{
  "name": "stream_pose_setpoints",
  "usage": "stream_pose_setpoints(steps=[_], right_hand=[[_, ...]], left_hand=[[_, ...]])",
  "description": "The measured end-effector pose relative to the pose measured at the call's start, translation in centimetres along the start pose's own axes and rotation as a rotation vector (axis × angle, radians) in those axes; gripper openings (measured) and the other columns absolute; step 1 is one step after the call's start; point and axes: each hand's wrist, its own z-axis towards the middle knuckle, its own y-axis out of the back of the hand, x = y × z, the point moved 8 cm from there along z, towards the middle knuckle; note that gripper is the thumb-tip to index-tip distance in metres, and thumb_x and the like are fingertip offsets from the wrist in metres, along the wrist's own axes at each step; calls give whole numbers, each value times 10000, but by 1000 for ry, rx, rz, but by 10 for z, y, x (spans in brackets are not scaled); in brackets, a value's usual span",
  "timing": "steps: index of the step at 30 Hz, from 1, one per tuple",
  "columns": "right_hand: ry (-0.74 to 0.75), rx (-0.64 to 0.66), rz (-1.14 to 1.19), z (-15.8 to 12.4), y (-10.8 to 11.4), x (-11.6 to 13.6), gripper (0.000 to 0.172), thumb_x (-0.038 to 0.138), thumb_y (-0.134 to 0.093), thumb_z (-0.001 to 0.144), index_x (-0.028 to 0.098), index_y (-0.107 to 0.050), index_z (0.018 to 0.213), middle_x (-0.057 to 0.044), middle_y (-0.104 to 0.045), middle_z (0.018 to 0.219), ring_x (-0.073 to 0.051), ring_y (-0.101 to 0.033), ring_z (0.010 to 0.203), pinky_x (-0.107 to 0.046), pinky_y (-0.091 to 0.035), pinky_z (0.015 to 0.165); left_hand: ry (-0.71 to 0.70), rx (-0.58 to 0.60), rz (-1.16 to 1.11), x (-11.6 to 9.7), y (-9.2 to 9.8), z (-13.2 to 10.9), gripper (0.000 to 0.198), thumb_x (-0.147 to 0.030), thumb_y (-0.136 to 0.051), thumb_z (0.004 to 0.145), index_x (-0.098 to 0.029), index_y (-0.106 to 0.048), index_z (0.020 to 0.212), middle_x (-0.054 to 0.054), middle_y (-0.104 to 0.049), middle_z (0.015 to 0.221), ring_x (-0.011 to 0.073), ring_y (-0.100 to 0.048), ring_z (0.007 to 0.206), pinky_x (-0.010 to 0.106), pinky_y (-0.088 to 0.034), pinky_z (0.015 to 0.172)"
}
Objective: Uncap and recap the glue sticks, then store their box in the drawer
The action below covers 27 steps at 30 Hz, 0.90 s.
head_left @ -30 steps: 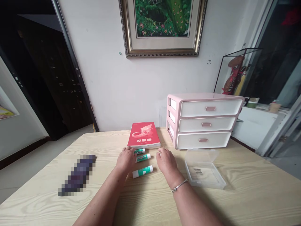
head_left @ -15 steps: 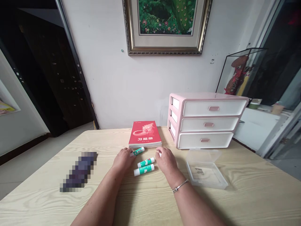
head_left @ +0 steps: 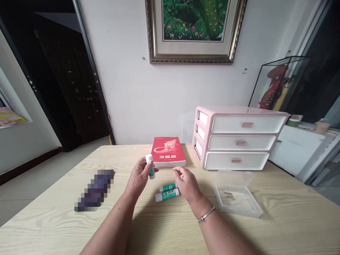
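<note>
My left hand (head_left: 137,177) is closed around a glue stick (head_left: 152,172) with a green label and white ends, held nearly upright above the table. Two similar glue sticks lie side by side between my hands: the upper glue stick (head_left: 166,187) is partly covered by my right fingers, and the lower glue stick (head_left: 167,195) is in full sight. My right hand (head_left: 188,184), wearing a silver bracelet at the wrist, has its fingers curled and pinched together over their right ends. What those fingers hold, if anything, is hidden.
Behind the hands lies a thick red book (head_left: 168,150). To the right stand a pink and white drawer unit (head_left: 240,134) and an open clear plastic box (head_left: 248,209) with small items inside. A dark pixelated object (head_left: 95,191) rests at the left of the wooden table (head_left: 53,226).
My left hand has lifted one glue stick off the table and turned it upright. The other two sticks have rolled, showing different label sides. My right hand stays close to its earlier place.
</note>
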Motion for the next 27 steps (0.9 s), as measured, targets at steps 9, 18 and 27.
stream_pose_setpoints(steps=[9,18,27], right_hand=[[-176,81,343,-5,-6,2,457,555,-364,960,188,-633,917,20,-558,627,-125,-501,538,-231,-406,535],[-235,-21,133,-4,-7,-7,175,327,-442,890,213,-573,869,31,-568,623,-144,-517,595,-240,-384,581],[-111,-6,284,-6,6,24,202,209,-421,789,195,-619,751,58,-454,512,-112,-427,492,-208,-340,489]], left_hand=[[-319,287,831,-34,-63,-37,294,-375,-561,911,-276,-594,1186,45,-686,1127,217,-652,981,289,-462,812],[-168,381,1046,-23,-79,-46,154,-347,-540,876,-213,-550,801,9,-643,712,161,-564,630,256,-307,571],[215,651,382,-19,-80,-54,309,-471,-611,803,-184,-506,759,-79,-368,605,75,-267,552,204,-226,484]])
